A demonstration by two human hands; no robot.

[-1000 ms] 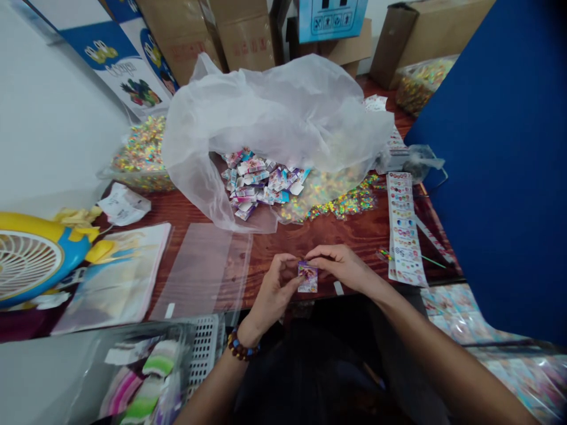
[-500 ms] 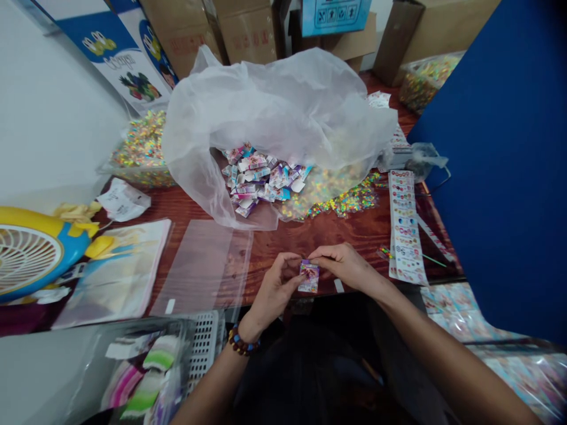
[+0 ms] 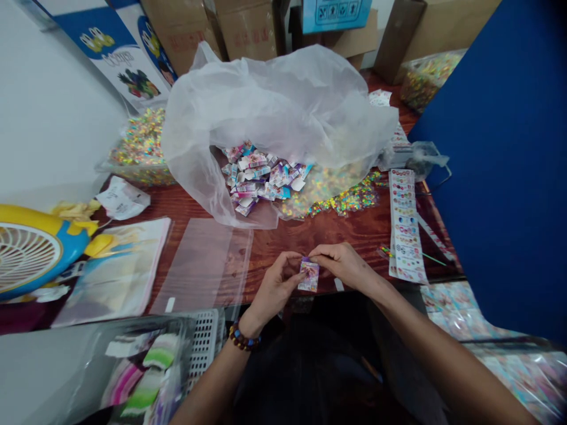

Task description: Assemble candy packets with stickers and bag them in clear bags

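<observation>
Near the table's front edge, a small purple printed box (image 3: 309,277) is held upright between my hands. My left hand (image 3: 278,283) pinches its left side, thumb across the front. The fingers of my right hand (image 3: 340,262) are closed at the top edge, on the purple flap. Beyond them a large translucent plastic bag (image 3: 274,112) lies on its side, with a heap of similar small boxes (image 3: 259,177) in its mouth. Shiny multicoloured packets (image 3: 345,200) lie along the bag's front right.
At right lie sticker sheets (image 3: 405,230) and a thin green stick (image 3: 434,260). Clear plastic sleeves (image 3: 199,265) and a yellow-blue fan (image 3: 39,248) are at left. Tubs of shiny pieces (image 3: 142,147) stand further back. A blue panel (image 3: 500,177) borders the right side.
Both hands stay in nearly the same place on the small box. Its printed front looks slightly more turned toward me; the camera view has shifted a little.
</observation>
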